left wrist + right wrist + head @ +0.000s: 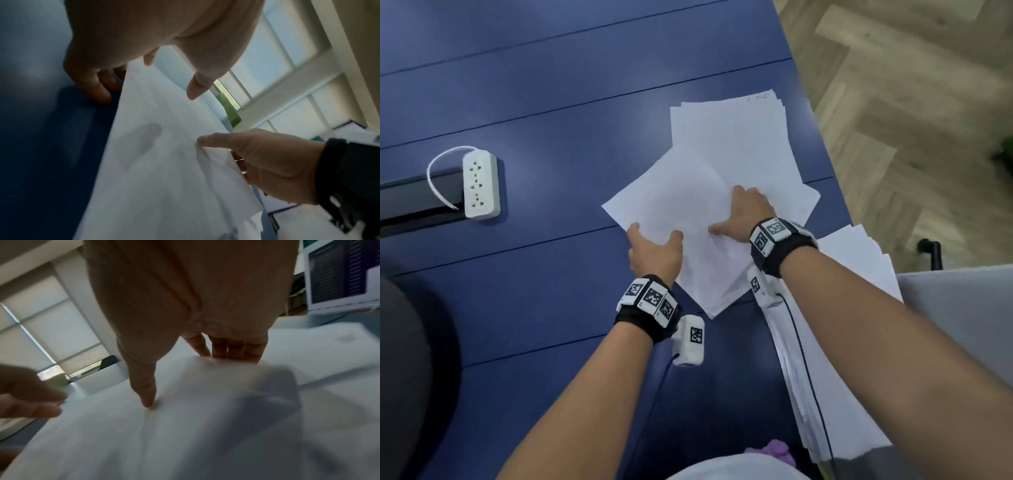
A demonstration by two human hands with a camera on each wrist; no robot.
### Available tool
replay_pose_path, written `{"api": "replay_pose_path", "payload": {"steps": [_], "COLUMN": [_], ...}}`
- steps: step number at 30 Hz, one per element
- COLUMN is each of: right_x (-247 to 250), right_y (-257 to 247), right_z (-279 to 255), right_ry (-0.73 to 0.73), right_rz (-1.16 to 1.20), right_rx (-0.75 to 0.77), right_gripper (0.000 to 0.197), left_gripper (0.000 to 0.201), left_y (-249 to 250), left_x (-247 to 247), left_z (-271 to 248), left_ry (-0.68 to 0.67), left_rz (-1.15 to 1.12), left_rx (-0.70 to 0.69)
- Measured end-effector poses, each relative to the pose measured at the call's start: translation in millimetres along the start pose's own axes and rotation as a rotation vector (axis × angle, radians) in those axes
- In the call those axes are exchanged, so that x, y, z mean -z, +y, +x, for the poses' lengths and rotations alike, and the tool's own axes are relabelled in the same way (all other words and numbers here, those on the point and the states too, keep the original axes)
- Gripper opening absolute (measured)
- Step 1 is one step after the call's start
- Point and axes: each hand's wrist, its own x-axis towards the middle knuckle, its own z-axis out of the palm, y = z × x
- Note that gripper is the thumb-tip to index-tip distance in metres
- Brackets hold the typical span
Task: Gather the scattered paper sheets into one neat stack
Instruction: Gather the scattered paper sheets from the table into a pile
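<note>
Blue tabletop (534,113) carries the paper sheets (756,164) fanned askew near its right edge, left hand (654,253) and right hand (748,212) each pinching the skewed top sheets (671,198) by an edge; gathering seems midway, and next these likely need turning square onto the farther pile (732,130)

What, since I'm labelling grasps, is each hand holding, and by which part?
Both hold the same loose paper sheets: left hand grips their left edge, thumb on top; right hand pinches the right side, thumb above, fingers tucked underneath.
</note>
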Motion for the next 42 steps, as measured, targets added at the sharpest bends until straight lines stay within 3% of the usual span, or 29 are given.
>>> {"api": "replay_pose_path", "payload": {"steps": [6, 11, 17, 20, 21, 24, 26, 29, 34, 37, 42], "right_x": [-40, -53, -25, -13, -10, 3, 11, 17, 21, 21, 12], "right_y": [-47, -44, -24, -11, -6, 8, 15, 20, 25, 32, 31], "right_z": [-22, -38, -37, -31, -28, -15, -6, 9, 26, 33, 42], "right_ry": [-0.030, 0.021, 0.012, 0.065, 0.106, 0.212, 0.205, 0.159, 0.194, 0.225, 0.228], "right_rz": [-0.060, -0.161, 0.121, 0.177, 0.151, 0.079, 0.046, 0.050, 0.120, 0.198, 0.334], "right_rx": [0.069, 0.079, 0.116, 0.050, 0.013, -0.110, -0.169, -0.172, -0.137, -0.091, -0.040], "right_gripper": [0.085, 0.088, 0.081, 0.077, 0.076, 0.076, 0.078, 0.075, 0.076, 0.071, 0.058], "left_gripper": [0.089, 0.092, 0.106, 0.113, 0.105, 0.057, 0.046, 0.043, 0.037, 0.042, 0.067], "left_y": [-10, -12, -20, -31, -34, -40, -40, -29, 6, 12, 12], "left_x": [18, 27, 21, 26, 31, 50, 60, 64, 47, 33, 17], "left_z": [5, 6, 1, 6, 8, 9, 9, 15, 46, 55, 52], "left_ry": [0.021, 0.014, -0.017, -0.017, -0.009, 0.054, 0.095, 0.105, 0.031, -0.039, -0.042], "left_rz": [-0.149, -0.269, -0.368, -0.378, -0.357, -0.150, 0.044, 0.296, 0.304, 0.323, 0.338], "left_rx": [0.082, 0.100, 0.049, 0.105, 0.107, 0.034, -0.071, -0.205, -0.394, -0.400, -0.410]}}
